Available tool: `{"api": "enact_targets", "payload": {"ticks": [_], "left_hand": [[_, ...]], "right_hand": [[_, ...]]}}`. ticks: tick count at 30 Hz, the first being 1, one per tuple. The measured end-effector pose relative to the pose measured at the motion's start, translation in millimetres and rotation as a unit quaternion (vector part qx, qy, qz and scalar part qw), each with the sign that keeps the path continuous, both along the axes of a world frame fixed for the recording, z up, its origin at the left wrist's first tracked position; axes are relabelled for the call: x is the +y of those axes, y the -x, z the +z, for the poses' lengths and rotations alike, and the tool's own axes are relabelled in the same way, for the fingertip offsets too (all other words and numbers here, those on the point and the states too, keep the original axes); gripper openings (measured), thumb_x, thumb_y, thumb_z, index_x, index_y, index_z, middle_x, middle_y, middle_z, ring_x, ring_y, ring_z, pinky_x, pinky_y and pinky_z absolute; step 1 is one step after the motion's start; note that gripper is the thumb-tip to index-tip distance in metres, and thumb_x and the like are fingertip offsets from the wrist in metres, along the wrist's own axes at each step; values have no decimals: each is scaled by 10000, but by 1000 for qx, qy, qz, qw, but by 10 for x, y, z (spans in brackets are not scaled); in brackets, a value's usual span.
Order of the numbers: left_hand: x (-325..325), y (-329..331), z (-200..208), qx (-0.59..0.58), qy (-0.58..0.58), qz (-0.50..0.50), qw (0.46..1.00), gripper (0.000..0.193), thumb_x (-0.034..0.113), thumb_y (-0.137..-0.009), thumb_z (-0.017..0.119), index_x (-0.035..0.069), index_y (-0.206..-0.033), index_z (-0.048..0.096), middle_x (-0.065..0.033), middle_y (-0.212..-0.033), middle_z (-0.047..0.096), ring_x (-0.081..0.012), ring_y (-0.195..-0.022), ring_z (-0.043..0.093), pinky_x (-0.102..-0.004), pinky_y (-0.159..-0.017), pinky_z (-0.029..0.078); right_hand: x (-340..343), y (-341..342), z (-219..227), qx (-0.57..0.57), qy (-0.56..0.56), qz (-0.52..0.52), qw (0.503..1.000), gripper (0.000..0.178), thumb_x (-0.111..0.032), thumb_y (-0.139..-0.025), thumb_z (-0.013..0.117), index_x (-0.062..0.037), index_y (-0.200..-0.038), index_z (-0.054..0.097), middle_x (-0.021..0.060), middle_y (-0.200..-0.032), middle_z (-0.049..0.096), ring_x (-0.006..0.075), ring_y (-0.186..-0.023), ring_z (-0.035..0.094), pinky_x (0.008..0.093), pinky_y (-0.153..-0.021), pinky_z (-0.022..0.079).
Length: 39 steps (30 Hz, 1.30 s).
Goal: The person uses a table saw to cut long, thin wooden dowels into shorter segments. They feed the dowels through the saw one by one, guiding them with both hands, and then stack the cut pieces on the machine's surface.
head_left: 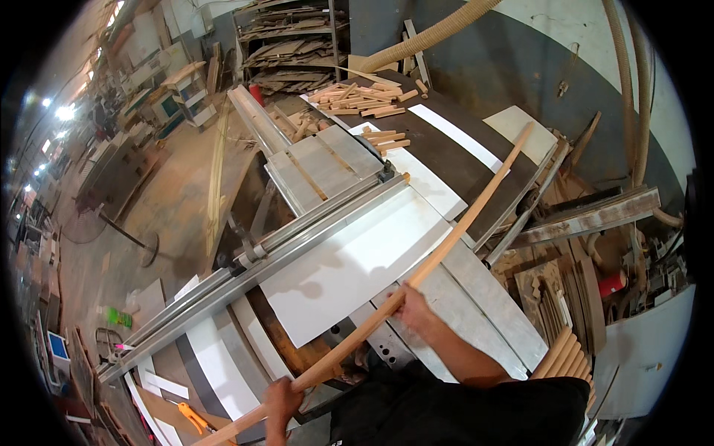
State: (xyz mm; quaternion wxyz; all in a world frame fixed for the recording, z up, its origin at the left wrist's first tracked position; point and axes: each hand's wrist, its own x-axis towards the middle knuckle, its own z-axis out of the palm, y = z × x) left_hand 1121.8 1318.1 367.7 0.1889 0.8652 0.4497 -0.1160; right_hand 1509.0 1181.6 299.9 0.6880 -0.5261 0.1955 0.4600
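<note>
A long strip of light brown wood [467, 217] runs from the lower left to the far right, held in both my hands across the saw table. My left hand [282, 401] is closed round it near the lower left. Farther up, my right hand [413, 306] grips it near its middle, my forearm reaching in from the lower right. Under the strip lies a large white sheet [349, 260] on the table. Just beyond the sheet, a long metal fence rail [327, 229] crosses the table at a slant.
Short wooden sticks [364, 98] lie heaped on a dark table at the back. Several wooden strips [565, 355] are stacked beside me at the lower right. An orange-handled tool [192, 416] rests at the lower left. A ribbed hose [439, 31] hangs at the back, near shelves of boards [290, 56].
</note>
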Motion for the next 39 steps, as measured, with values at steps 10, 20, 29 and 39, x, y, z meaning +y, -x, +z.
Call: {"api": "enact_targets", "payload": {"ticks": [10,20,29,39], "left_hand": [[256,580,47,-39,-108,25,993,204,235,-734,742,48,-727,660,-196,-718,677,-408,-728,676,-522,-671,525],[262,-1952,-437,-211,-10,-80,974,260,244,-837,724,48,-1004,684,-181,-999,715,-391,-941,677,-510,-821,523],[849,-2640,4,-346,-105,-96,927,582,214,-775,815,49,-1287,593,-211,-1339,580,-414,-1280,511,-512,-1089,388],[2862,-1848,-127,-308,-263,261,876,562,182,-866,748,-10,-1346,530,-265,-1411,501,-448,-1273,498,-512,-1070,411]], "right_hand": [[-295,-951,74,-168,66,-70,981,354,-312,-983,586,-33,-1201,596,100,-1116,626,272,-1000,625,457,-880,533],[141,-278,146,-234,105,46,965,844,-280,-958,692,27,-1583,214,68,-997,620,162,-832,635,312,-638,516],[469,-738,29,-361,233,98,898,917,-362,-882,745,131,-1481,257,124,-779,677,205,-575,660,332,-506,545],[932,-1060,129,-361,311,142,867,664,-327,-861,776,-6,-1196,302,143,-752,686,229,-482,644,335,-424,540]]}}
